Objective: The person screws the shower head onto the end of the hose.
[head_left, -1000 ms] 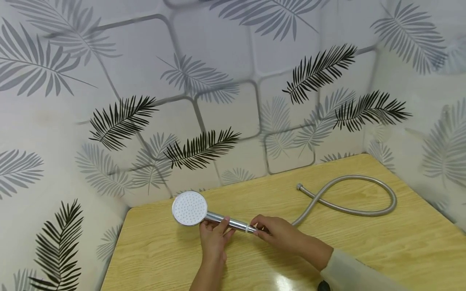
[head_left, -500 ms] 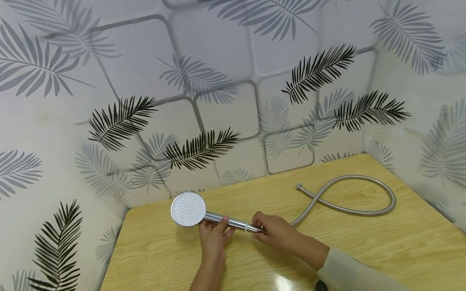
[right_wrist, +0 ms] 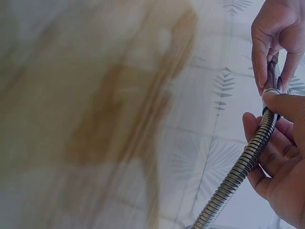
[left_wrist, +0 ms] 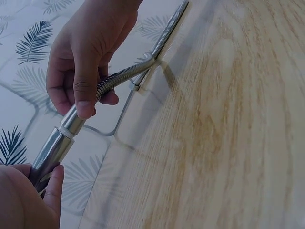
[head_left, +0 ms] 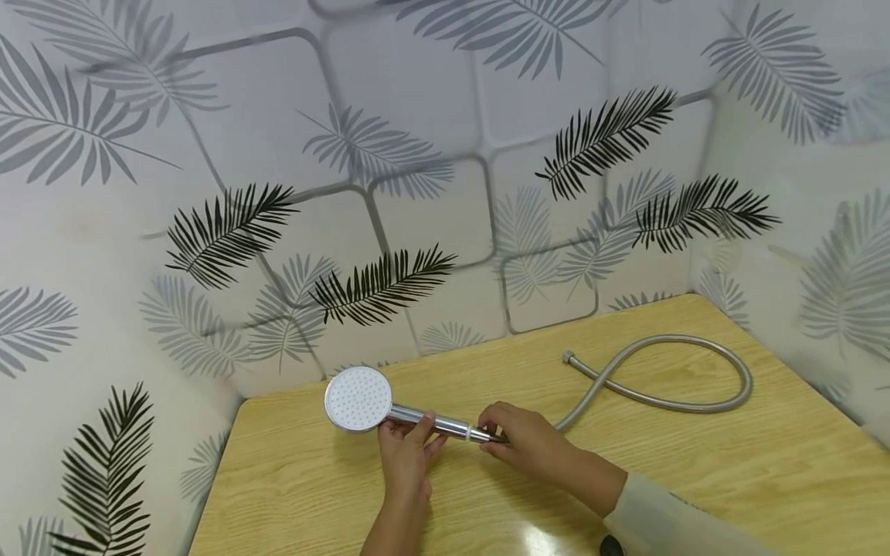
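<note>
Showerhead [head_left: 358,398] in left grip [head_left: 406,460]

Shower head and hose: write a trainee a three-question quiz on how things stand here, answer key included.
1. Which hand holds the handle of the shower head?
2. True or false: the hose crosses over itself on the table.
3. Pick one. The right hand is:
a) flat on the table
b) where the hose meets the handle
c) inside the loop of the hose

Key:
1. The left hand.
2. True.
3. b
</note>
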Demonstrator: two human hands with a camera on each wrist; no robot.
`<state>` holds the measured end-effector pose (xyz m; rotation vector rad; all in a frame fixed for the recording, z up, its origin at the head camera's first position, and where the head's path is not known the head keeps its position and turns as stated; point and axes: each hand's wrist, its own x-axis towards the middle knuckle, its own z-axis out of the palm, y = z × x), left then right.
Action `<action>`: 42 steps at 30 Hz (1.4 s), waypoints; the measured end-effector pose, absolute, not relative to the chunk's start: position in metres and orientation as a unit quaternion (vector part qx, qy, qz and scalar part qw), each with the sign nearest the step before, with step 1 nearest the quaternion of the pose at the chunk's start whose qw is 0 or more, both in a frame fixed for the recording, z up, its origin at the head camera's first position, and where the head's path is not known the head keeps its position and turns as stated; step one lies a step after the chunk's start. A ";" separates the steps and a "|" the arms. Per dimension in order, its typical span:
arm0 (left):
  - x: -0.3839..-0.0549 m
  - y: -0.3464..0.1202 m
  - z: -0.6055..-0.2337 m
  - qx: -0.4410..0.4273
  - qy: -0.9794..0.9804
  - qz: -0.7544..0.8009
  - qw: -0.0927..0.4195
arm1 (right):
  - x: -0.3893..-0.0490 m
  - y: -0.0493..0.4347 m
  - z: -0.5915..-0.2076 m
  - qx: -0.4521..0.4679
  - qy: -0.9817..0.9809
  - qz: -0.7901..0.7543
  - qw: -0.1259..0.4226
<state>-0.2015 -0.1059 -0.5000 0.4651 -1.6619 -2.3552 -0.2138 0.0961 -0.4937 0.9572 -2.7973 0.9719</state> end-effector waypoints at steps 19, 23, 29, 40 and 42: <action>-0.205 -0.106 -0.498 0.164 -0.558 -0.804 0.124 | -0.220 0.094 -0.493 0.324 -0.890 0.320 0.012; -0.205 -0.106 -0.498 0.167 -0.557 -0.804 0.128 | -0.220 0.093 -0.493 0.324 -0.889 0.323 0.006; -0.205 -0.106 -0.498 0.162 -0.555 -0.805 0.136 | -0.219 0.094 -0.491 0.323 -0.888 0.327 0.000; -0.205 -0.102 -0.496 0.171 -0.551 -0.805 0.136 | -0.220 0.095 -0.491 0.302 -0.887 0.350 -0.003; -0.206 -0.102 -0.496 0.170 -0.552 -0.805 0.137 | -0.221 0.096 -0.492 0.299 -0.886 0.354 -0.008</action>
